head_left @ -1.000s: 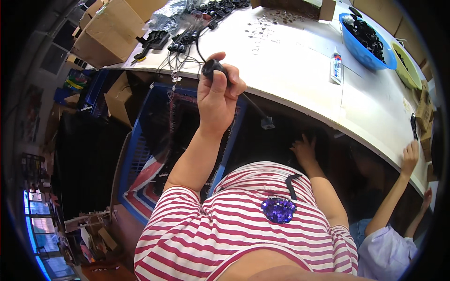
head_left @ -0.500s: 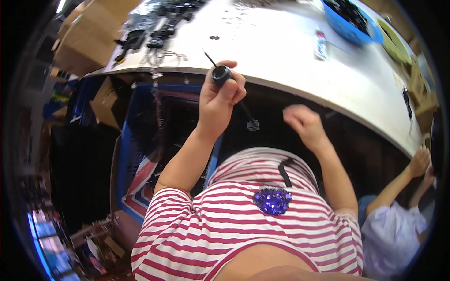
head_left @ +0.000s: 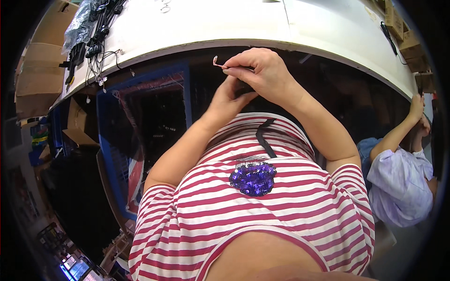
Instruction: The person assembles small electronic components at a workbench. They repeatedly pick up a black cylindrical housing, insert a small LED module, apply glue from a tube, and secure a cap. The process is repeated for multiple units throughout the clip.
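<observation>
My right hand (head_left: pixel 268 74) is closed in a pinch in front of the table edge. From its thumb and index finger sticks a short, thin, bent pinkish wire (head_left: pixel 218 64) with a small pale tip. Just below and to the left, my left hand (head_left: pixel 228 104) has its fingers curled in, close against the right hand. What the left hand grips is hidden; only a dark patch shows between the two hands.
A white table (head_left: pixel 211 25) curves across the top. Black cables (head_left: pixel 99 35) and a clear plastic bag (head_left: pixel 80 25) lie at its left, beside a cardboard box (head_left: pixel 40 77). Below stands a blue crate (head_left: pixel 110 136). A co-worker in a pale shirt (head_left: pixel 398 187) works at right.
The black cylindrical piece with its cord, raised in my left hand before, no longer shows plainly. My right hand has come across to the left and meets the left hand. The view has shifted over the table.
</observation>
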`<state>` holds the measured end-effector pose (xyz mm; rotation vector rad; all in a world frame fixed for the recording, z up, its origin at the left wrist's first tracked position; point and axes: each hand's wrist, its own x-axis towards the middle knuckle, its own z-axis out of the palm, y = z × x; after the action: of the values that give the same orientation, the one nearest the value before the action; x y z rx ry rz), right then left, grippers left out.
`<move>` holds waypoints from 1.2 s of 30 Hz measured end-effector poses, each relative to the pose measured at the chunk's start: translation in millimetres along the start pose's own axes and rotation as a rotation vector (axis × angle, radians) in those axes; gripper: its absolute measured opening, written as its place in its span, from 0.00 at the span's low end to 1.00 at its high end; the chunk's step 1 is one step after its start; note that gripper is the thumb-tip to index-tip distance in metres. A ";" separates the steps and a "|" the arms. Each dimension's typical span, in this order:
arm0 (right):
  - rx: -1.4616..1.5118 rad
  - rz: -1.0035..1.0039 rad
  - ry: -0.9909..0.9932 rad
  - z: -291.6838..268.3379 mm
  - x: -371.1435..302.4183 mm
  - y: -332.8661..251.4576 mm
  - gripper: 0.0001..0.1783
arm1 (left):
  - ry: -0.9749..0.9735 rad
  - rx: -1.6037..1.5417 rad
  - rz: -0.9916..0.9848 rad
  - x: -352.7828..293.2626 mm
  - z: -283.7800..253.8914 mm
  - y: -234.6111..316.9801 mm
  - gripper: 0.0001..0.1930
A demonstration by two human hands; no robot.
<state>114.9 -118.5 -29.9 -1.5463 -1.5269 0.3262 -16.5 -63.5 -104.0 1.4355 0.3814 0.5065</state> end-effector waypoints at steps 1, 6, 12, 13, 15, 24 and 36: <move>-0.025 -0.069 0.010 0.4 -0.6 3.6 0.07 | -0.026 0.102 -0.038 -1.2 -10.3 -1.9 0.19; -0.235 -0.180 -0.095 -2.9 -4.0 7.1 0.04 | 0.195 -0.032 -0.295 5.3 -60.3 52.9 0.10; -0.291 -0.271 -0.178 -0.7 -5.3 2.7 0.03 | 0.000 0.125 -0.424 13.9 -64.6 72.9 0.12; -0.300 -0.268 -0.196 -1.8 -5.7 2.0 0.03 | -0.014 0.130 -0.422 13.5 -64.7 71.4 0.12; -0.264 -0.270 -0.201 -7.0 -6.2 2.2 0.05 | 0.026 0.046 -0.451 9.6 -64.9 72.5 0.10; 0.242 0.308 -0.489 -17.7 -9.5 -8.5 0.11 | 0.091 -0.155 -0.313 -16.9 -42.8 76.3 0.12; 0.139 0.319 -0.521 -16.6 -7.9 -9.7 0.10 | -0.027 0.192 -0.360 -18.5 -45.7 78.8 0.08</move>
<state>119.1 -134.1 -16.7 -1.6715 -1.5908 1.0640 -64.5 -30.6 -31.4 1.5132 0.6659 0.1612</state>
